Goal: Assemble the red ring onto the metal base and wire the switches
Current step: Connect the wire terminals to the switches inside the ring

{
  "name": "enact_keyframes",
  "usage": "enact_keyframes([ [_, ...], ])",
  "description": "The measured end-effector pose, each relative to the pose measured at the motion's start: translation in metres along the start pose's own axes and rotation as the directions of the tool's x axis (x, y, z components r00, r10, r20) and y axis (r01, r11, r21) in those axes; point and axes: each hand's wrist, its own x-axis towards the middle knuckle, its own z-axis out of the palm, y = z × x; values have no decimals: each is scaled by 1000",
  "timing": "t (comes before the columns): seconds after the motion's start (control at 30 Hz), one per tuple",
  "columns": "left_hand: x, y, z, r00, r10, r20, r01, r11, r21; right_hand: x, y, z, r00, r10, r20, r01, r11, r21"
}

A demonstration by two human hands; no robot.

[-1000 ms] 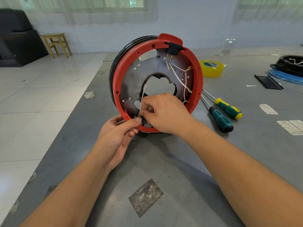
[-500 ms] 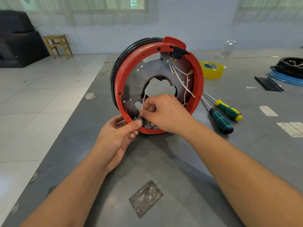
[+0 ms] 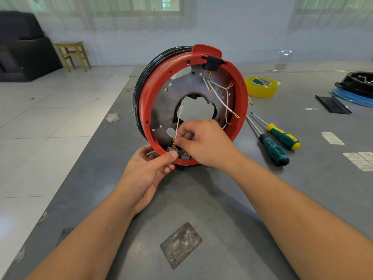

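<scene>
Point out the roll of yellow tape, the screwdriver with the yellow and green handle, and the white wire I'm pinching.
yellow tape roll (image 3: 261, 88), head view, on its outer side wall.
yellow and green screwdriver (image 3: 282, 136), head view, on the handle's middle.
white wire (image 3: 178, 120), head view, midway along the strand above the right hand.

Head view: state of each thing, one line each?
red ring: seated on metal base, standing on edge
metal base: upright, inside ring
white wire: pinched by right hand
switches: at ring bottom, left hand steadying
screwdrivers: lying on table, unused
tape roll: flat on table
</scene>
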Motion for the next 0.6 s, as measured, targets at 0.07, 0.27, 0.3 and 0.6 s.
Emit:
enact_keyframes([
  [0.07,0,-1,0,1000,-5,5,5,1000,6,-1,1,2,1000,9,-17,-9,1000,23],
  [0.27,1,-1,0,1000,0,13,0,1000,12,-3,4,5,998,13,-62,-11,999,46],
  [0.3,2,-1,0,1000,0,11,0,1000,11,-3,5,4,997,14,-76,-10,998,55],
  [0.6,1,-3,-2,1000,6,12,-6,1000,8,-2,6,1,999,-20,-30,20,1000,-6],
])
